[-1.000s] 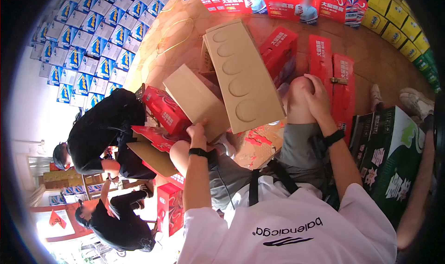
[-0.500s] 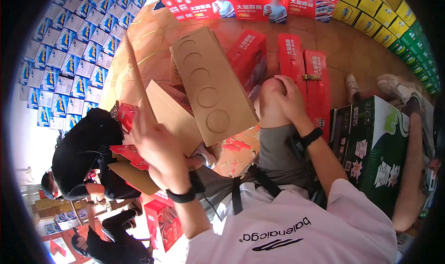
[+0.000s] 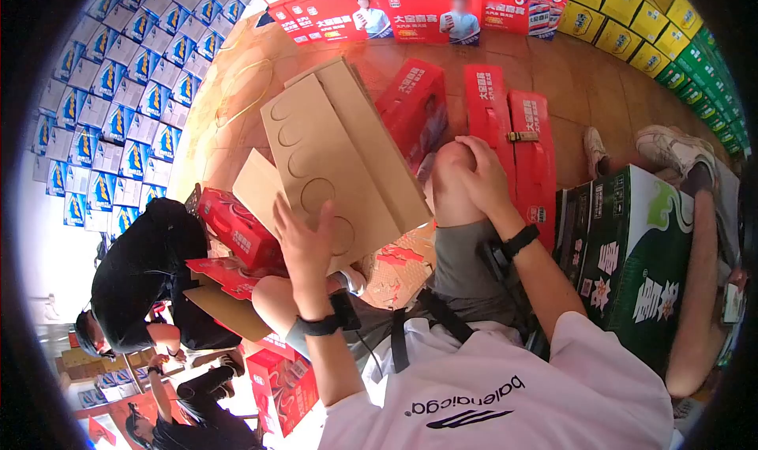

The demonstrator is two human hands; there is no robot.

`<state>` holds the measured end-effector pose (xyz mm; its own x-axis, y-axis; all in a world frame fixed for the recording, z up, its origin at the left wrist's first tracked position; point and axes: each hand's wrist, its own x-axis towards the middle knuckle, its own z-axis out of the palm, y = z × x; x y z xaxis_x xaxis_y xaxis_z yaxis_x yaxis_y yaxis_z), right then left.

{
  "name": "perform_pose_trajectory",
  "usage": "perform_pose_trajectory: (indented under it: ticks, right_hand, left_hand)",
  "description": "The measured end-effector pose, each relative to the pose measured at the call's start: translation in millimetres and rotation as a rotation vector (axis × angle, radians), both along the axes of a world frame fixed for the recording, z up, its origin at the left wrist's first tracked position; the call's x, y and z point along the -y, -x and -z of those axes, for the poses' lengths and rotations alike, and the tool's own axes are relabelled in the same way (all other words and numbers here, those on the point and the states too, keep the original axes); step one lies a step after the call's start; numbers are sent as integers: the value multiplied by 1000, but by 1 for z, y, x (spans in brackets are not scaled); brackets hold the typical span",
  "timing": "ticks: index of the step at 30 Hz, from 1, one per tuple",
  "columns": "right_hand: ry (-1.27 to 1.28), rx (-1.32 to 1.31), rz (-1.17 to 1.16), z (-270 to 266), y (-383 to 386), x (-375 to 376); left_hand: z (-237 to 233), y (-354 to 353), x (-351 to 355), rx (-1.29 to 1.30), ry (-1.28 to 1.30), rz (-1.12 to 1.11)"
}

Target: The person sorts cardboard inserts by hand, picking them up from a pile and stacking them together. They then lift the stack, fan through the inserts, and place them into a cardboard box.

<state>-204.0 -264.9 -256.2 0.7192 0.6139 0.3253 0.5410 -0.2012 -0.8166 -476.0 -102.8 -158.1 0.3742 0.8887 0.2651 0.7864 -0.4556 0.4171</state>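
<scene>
My left hand (image 3: 304, 241) has its fingers spread against the near left part of a brown cardboard insert (image 3: 312, 146) marked with a row of round cut lines. That insert lies at a tilt on other brown cardboard (image 3: 367, 126), whose plain creased strip shows along the right side. Another brown cardboard piece (image 3: 257, 185) sticks out to the left, behind my fingers. My right hand (image 3: 479, 174) rests on my bent knee, fingers stretched out, with nothing in it. What supports the cardboard from below is mostly hidden.
Red cartons (image 3: 414, 106) stand beyond my knee, with two flatter red cartons (image 3: 530, 150) to its right. A dark green box (image 3: 632, 253) stands on the right. Two people in black (image 3: 150, 276) are at the left. Stacked blue-and-white cartons (image 3: 118, 118) line the far left.
The thin upright cardboard by my left hand is no longer raised. My left hand has moved right and down onto the insert, which now sits further left. My right hand stays on my knee.
</scene>
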Motion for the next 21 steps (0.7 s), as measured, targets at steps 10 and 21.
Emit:
perform_pose_trajectory:
  ticks: [10, 21]
  right_hand:
    - [5, -31, 11, 6, -3, -1]
    - [20, -43, -26, 0, -3, -1]
  left_hand:
    - [19, -22, 12, 59, 161, 262]
    - [103, 94, -109, 167, 523, -376]
